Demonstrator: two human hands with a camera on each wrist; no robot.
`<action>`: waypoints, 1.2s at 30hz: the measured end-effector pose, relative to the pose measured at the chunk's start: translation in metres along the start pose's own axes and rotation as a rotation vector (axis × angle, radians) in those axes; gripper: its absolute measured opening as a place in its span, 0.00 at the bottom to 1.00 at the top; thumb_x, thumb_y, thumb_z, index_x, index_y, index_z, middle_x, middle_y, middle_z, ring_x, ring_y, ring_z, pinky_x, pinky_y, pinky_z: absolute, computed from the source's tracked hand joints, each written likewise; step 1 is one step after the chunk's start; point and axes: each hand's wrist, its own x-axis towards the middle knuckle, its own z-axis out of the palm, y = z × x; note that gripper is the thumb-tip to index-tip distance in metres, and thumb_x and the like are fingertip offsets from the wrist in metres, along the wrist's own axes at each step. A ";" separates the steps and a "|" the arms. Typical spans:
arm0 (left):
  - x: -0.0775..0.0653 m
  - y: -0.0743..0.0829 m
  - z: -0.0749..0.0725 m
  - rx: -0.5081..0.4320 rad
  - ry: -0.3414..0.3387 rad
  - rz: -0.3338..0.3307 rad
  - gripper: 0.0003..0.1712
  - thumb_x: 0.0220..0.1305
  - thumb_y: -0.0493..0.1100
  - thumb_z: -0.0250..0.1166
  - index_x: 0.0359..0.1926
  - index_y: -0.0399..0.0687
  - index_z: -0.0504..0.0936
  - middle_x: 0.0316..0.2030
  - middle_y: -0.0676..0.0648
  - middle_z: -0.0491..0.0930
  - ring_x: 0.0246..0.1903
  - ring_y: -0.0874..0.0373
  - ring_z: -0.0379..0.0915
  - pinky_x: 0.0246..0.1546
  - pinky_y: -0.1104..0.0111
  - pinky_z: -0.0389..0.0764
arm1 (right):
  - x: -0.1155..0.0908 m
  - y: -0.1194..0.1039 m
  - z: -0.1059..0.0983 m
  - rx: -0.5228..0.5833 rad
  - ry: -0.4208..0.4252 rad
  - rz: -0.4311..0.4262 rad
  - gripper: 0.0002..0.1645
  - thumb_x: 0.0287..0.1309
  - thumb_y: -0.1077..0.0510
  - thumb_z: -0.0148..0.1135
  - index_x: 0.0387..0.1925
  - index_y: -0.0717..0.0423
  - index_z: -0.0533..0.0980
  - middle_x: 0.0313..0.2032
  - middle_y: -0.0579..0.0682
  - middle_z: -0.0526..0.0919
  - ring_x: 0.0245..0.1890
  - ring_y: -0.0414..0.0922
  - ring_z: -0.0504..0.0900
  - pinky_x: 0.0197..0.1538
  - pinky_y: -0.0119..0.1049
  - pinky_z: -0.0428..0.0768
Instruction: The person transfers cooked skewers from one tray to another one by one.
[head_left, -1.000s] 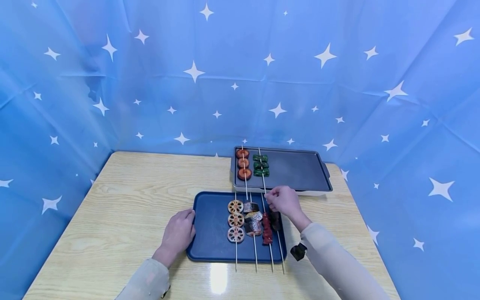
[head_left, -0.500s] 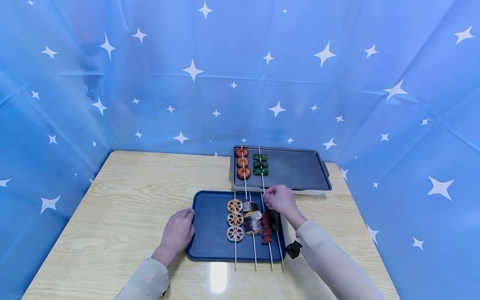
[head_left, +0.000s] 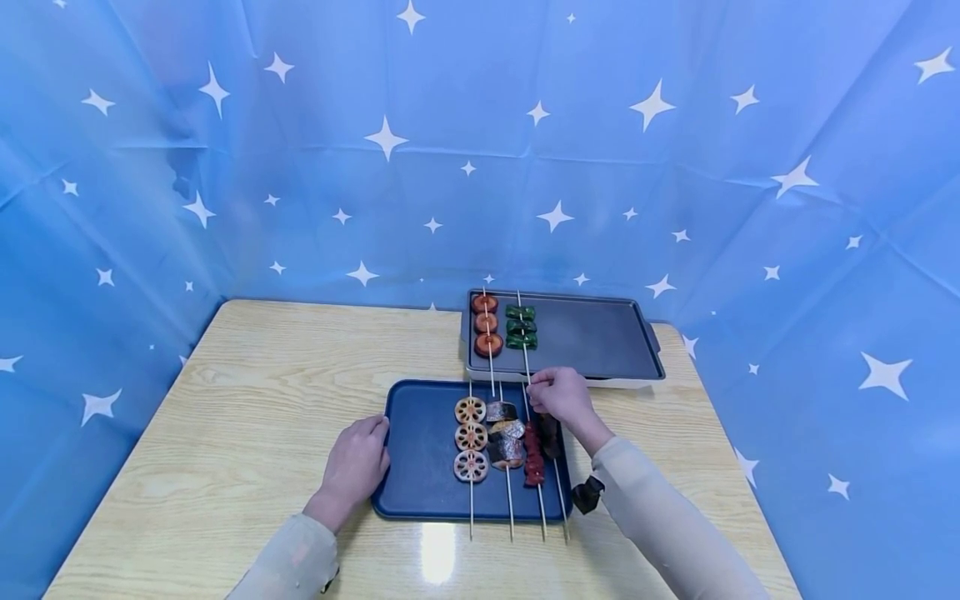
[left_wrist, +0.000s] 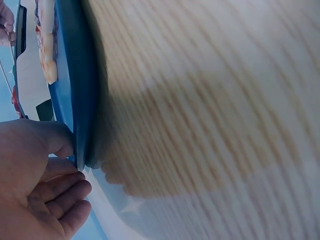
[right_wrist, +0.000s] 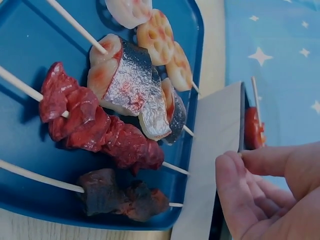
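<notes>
My left hand [head_left: 356, 462] grips the left rim of a dark blue tray [head_left: 420, 475], thumb and fingers pinching the edge in the left wrist view. My right hand [head_left: 564, 396] pinches the lower stick end of a green vegetable skewer [head_left: 521, 327], whose three green pieces lie on a flat griddle [head_left: 592, 333]. On the tray lie a lotus root skewer [head_left: 471, 437], a fish skewer [right_wrist: 132, 75], a red meat skewer [right_wrist: 95, 117] and a dark skewer [right_wrist: 120, 195]. From the head view, my right hand and wrist partly cover the dark one.
A skewer of round orange-red slices [head_left: 487, 323] lies at the griddle's left end, beside the green one. The griddle stands behind the tray at the back right of the wooden table [head_left: 285, 367]. A blue star-printed curtain [head_left: 465, 208] surrounds the table.
My right forearm has shifted slightly left, with the fingers still at the green skewer's stick. The left hand, tray and skewers look the same.
</notes>
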 end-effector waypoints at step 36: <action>0.000 0.000 0.000 -0.006 -0.014 -0.011 0.23 0.53 0.36 0.67 0.51 0.30 0.81 0.51 0.36 0.81 0.50 0.42 0.79 0.55 0.54 0.80 | 0.005 0.005 0.000 0.199 -0.159 0.068 0.12 0.62 0.64 0.60 0.44 0.68 0.77 0.39 0.61 0.84 0.30 0.41 0.82 0.44 0.40 0.88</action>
